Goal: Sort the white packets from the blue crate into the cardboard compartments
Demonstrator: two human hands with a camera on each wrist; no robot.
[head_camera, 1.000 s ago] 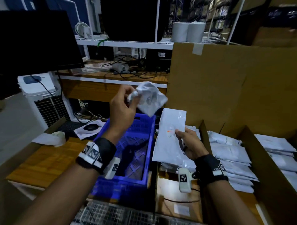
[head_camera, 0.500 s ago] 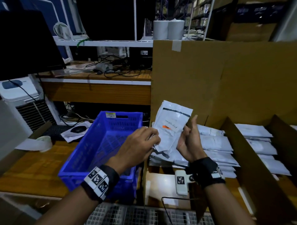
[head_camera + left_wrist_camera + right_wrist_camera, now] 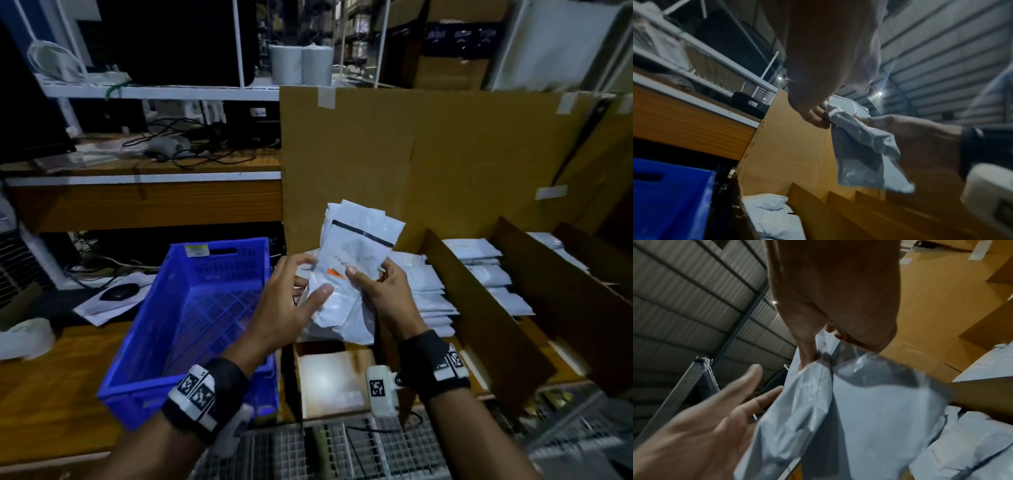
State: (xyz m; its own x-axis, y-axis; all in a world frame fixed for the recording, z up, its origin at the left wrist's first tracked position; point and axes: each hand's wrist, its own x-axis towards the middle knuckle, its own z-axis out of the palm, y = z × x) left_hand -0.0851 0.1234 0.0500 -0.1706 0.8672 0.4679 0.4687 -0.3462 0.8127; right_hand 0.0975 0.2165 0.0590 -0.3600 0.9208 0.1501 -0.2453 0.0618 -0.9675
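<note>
White packets (image 3: 356,260) were held upright in a small bunch just right of the blue crate (image 3: 205,308), above the nearest cardboard compartment's (image 3: 455,284) front edge. The right hand (image 3: 387,294) pinched them, thumb in front; the left hand (image 3: 284,305) touched their left edge with loosely spread fingers

Blue crate (image 3: 205,308) at centre left: interior open from above. Tall cardboard back wall (image 3: 428,164) blocks the upper right. Slanted cardboard dividers (image 3: 479,308) fence the right-hand compartments; stacked white packets (image 3: 431,291) fill their floors.
</note>
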